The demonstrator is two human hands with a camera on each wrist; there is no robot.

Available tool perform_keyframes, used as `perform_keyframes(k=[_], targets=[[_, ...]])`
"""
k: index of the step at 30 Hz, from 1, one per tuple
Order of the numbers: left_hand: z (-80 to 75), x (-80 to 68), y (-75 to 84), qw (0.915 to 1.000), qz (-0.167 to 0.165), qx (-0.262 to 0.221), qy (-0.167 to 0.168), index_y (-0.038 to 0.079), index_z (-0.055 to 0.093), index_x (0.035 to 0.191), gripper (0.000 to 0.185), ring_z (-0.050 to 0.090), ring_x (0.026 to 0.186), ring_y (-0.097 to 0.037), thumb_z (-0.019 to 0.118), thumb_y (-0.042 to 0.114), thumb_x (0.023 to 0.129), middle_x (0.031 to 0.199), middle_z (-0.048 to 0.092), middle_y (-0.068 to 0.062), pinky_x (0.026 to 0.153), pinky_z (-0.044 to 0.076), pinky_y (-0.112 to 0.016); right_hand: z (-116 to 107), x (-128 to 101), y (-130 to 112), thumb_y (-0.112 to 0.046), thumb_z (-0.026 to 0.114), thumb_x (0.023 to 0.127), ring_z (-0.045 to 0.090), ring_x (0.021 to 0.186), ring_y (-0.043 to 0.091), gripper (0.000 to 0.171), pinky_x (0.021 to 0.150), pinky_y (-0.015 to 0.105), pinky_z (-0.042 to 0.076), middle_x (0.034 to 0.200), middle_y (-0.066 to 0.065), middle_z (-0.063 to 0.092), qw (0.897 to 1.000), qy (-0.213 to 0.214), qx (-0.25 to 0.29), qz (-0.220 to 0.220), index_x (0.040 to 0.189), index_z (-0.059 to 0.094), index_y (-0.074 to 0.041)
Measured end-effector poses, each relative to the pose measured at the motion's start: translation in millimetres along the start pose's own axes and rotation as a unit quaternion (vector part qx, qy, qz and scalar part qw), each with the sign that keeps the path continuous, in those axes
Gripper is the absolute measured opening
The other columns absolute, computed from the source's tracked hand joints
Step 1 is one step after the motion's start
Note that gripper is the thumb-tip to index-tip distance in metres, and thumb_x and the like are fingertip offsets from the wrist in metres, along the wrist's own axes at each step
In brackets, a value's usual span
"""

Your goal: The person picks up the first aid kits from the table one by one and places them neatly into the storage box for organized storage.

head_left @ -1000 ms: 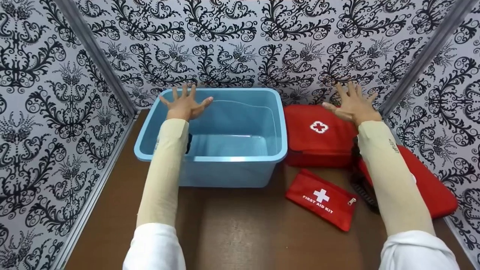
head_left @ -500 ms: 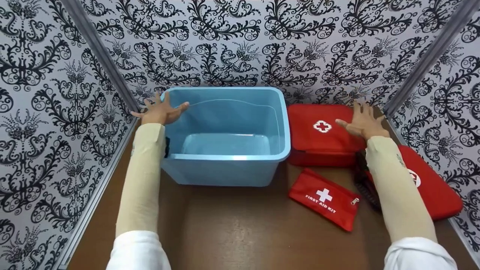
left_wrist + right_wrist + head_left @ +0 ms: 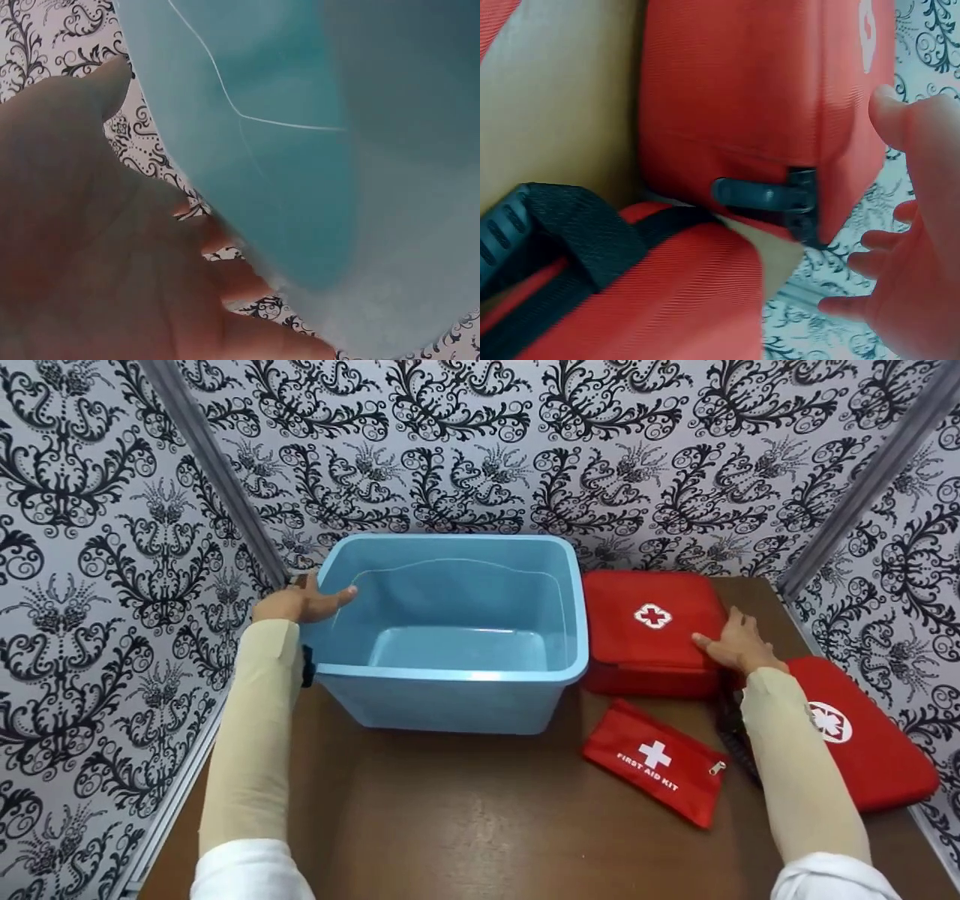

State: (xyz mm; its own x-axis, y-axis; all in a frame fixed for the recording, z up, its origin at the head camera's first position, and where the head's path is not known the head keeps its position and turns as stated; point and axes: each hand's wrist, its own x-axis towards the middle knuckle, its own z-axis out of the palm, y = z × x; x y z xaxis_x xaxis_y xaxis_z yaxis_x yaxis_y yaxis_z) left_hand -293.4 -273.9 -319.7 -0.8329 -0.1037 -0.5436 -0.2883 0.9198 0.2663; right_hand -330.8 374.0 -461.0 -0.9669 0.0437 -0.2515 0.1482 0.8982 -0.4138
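Observation:
A light blue plastic bin point(image 3: 450, 673) stands empty at the back of the brown table. My left hand point(image 3: 300, 604) is at its left rim, thumb reaching over the edge and fingers outside the wall; up close the left hand point(image 3: 90, 247) looks relaxed against the blue bin wall point(image 3: 300, 150). My right hand point(image 3: 739, 645) rests at the right end of a red first aid case point(image 3: 637, 649) with a white cross badge. In the right wrist view the right hand point(image 3: 922, 247) has spread fingers beside the case point(image 3: 742, 82), and it grips nothing.
A small red first aid pouch point(image 3: 656, 761) lies in front of the case. A second red case point(image 3: 862, 757) with a black strap point(image 3: 731, 727) lies at the right. Patterned walls close in the table point(image 3: 480, 810) on three sides.
Both hands came down from in front of the back wall. The left moved left to the bin's rim; the right dropped onto the end of the red case.

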Motion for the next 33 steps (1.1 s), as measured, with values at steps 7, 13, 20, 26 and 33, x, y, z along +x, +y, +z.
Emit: perform_keyframes(k=[7, 13, 20, 26, 33], targets=[[6.6, 0.0, -16.6, 0.9999, 0.002, -0.007, -0.013, 0.015, -0.036, 0.150, 0.111, 0.010, 0.144, -0.065, 0.018, 0.088, 0.086, 0.159, -0.007, -0.039, 0.116, 0.022, -0.071, 9.1, -0.6, 8.8, -0.049, 0.047, 0.101, 0.011, 0.139, 0.068, 0.103, 0.118, 0.072, 0.015, 0.149, 0.053, -0.002, 0.999, -0.001, 0.050, -0.003, 0.148, -0.011, 0.021], [18.4, 15.8, -32.2, 0.9901, 0.049, -0.131, -0.015, 0.028, -0.042, 0.146, 0.107, 0.010, 0.147, -0.061, 0.033, 0.080, 0.091, 0.161, -0.021, -0.030, 0.109, 0.038, -0.068, 17.7, 3.1, 16.7, -0.054, 0.056, 0.097, 0.022, 0.139, 0.062, 0.108, 0.120, 0.067, 0.019, 0.149, 0.051, 0.013, 0.992, 0.024, 0.124, 0.017, 0.150, -0.001, 0.021], [33.6, 25.1, -37.1, 0.9846, 0.099, -0.116, 0.086, 0.015, -0.025, 0.157, 0.093, 0.014, 0.149, -0.056, 0.029, 0.065, 0.101, 0.165, 0.000, -0.030, 0.119, 0.019, -0.069, 22.1, 1.9, 17.9, -0.055, 0.060, 0.094, 0.038, 0.128, 0.050, 0.107, 0.120, 0.059, 0.030, 0.146, 0.042, 0.031, 0.978, 0.007, 0.192, 0.079, 0.147, 0.012, 0.025], [40.8, 34.1, -39.4, 0.9772, 0.098, -0.130, 0.136, 0.011, -0.016, 0.160, 0.085, 0.018, 0.149, -0.055, 0.023, 0.062, 0.103, 0.164, 0.008, -0.032, 0.120, 0.017, -0.069, 24.7, 1.9, 16.4, -0.055, 0.062, 0.092, 0.038, 0.129, 0.044, 0.107, 0.122, 0.053, 0.030, 0.147, 0.037, 0.033, 0.968, 0.023, 0.223, 0.113, 0.146, 0.019, 0.026], [43.9, 34.8, -40.5, 0.9754, 0.069, -0.152, 0.144, -0.001, 0.004, 0.159, 0.074, 0.030, 0.145, -0.051, 0.013, 0.050, 0.107, 0.159, 0.024, -0.035, 0.119, 0.026, -0.064, 27.2, -1.3, 15.5, -0.057, 0.065, 0.089, 0.038, 0.131, 0.043, 0.109, 0.121, 0.052, 0.032, 0.150, 0.036, 0.034, 0.959, 0.039, 0.242, 0.139, 0.147, 0.020, 0.024]])
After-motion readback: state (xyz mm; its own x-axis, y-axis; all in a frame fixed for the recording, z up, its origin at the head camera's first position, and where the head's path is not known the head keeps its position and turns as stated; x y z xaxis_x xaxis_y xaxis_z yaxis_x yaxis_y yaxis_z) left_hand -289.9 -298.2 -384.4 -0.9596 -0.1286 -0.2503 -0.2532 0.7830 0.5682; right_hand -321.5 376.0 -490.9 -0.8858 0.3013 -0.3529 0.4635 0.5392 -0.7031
